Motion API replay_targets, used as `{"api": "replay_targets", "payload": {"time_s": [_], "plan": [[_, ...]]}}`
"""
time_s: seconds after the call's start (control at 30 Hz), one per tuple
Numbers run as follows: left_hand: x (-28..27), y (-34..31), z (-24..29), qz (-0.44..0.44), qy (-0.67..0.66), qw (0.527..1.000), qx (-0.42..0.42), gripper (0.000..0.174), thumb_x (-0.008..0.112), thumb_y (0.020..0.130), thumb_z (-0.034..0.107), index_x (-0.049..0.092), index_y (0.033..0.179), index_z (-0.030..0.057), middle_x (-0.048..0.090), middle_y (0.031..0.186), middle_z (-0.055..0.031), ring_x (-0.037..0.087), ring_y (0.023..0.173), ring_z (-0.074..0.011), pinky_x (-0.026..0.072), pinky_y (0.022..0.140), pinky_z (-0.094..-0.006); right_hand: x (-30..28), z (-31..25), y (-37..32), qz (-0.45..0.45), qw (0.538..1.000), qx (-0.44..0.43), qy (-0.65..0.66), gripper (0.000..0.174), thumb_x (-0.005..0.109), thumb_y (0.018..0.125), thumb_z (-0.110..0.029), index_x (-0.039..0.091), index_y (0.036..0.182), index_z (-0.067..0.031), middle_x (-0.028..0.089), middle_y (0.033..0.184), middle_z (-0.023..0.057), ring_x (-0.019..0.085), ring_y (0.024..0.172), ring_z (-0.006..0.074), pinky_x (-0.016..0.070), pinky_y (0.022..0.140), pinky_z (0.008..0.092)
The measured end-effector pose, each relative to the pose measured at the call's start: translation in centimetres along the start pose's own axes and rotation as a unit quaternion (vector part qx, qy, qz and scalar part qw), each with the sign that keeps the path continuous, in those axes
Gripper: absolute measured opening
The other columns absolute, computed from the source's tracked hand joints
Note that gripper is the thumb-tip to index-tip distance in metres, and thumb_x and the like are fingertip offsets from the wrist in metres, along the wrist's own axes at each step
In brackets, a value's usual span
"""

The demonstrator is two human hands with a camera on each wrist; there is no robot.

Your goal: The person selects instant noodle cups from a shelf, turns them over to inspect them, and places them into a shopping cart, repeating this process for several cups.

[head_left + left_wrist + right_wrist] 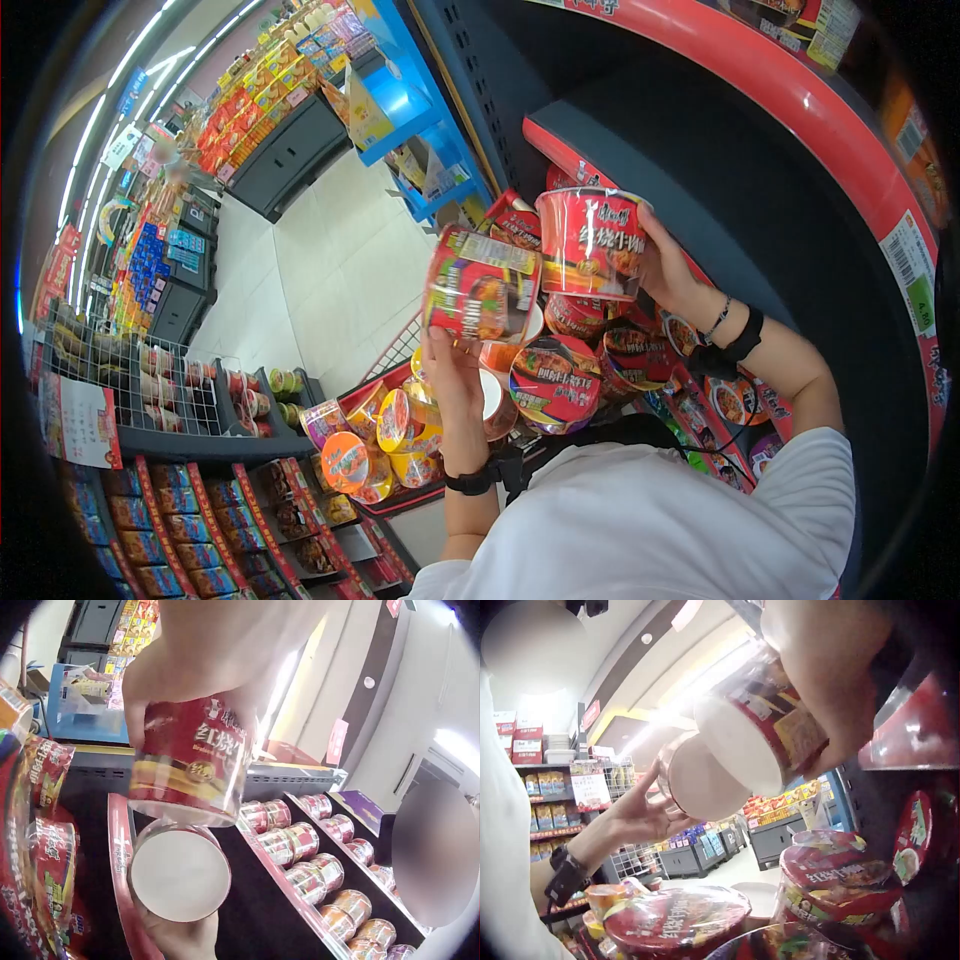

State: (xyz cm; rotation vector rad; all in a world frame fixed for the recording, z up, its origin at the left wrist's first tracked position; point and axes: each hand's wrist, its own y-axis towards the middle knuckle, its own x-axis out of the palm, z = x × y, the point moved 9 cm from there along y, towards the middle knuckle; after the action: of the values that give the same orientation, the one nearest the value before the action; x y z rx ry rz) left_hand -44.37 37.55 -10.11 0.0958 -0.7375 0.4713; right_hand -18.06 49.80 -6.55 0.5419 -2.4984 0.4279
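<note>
The left hand (pixel 455 375) holds a red noodle cup (pixel 483 285) from below, tilted, its side label facing up. Gripped by the right hand (pixel 668 262) is a second red cup (pixel 592 243), just right of the first and a little higher. In the left wrist view, the left hand (pixel 202 671) curls over its cup (pixel 191 761), and the white base of the other cup (pixel 181 875) shows below it, with the right hand (pixel 180 935) beneath. The right wrist view shows both white bases close together, the left hand (pixel 634 821) around one cup (pixel 703 780).
Below the hands is a cart (pixel 385 375) piled with red cups (pixel 555 380) and yellow and orange ones (pixel 408 420). A dark shelf with a red edge (pixel 800 110) curves along the right. Packet racks (pixel 180 525) stand lower left, a blue display (pixel 405 110) ahead, pale floor (pixel 330 270) beyond.
</note>
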Motion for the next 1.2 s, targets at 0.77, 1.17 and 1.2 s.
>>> {"api": "replay_targets", "payload": {"time_s": [0.77,1.17,1.2], "plan": [[8.3,-0.2,1.2,-0.164,0.328,0.916,0.164,0.07,0.08,0.065,-0.003,0.048,0.128,-0.0005,0.053,0.127,-0.0119,0.053,0.116,-0.0208,0.0432,0.099,-0.0327,0.3,-15.4,10.8,0.286,0.758,-0.33,-0.485,0.09,0.087,0.058,-0.04,0.027,0.117,-0.008,0.042,0.115,0.0143,0.047,0.113,0.0273,0.0393,0.096,0.037],[0.9,1.9,0.4,-0.088,0.446,0.868,0.201,0.065,0.079,0.067,-0.003,0.05,0.125,-0.0015,0.053,0.119,-0.01,0.054,0.113,-0.0195,0.0476,0.093,-0.031,-1.9,-15.8,17.7,0.247,0.781,-0.291,-0.495,0.096,0.087,0.055,-0.047,0.029,0.12,-0.0067,0.043,0.118,0.0166,0.047,0.116,0.0297,0.0403,0.096,0.0379],[1.1,1.8,0.2,-0.09,0.445,0.87,0.191,0.065,0.079,0.066,-0.003,0.05,0.125,-0.0015,0.053,0.118,-0.0097,0.054,0.112,-0.0192,0.0477,0.093,-0.0309,-1.8,-16.0,17.8,0.235,0.769,-0.282,-0.523,0.096,0.086,0.054,-0.049,0.03,0.12,-0.0064,0.043,0.118,0.0164,0.046,0.116,0.0294,0.0402,0.097,0.0375]]}}
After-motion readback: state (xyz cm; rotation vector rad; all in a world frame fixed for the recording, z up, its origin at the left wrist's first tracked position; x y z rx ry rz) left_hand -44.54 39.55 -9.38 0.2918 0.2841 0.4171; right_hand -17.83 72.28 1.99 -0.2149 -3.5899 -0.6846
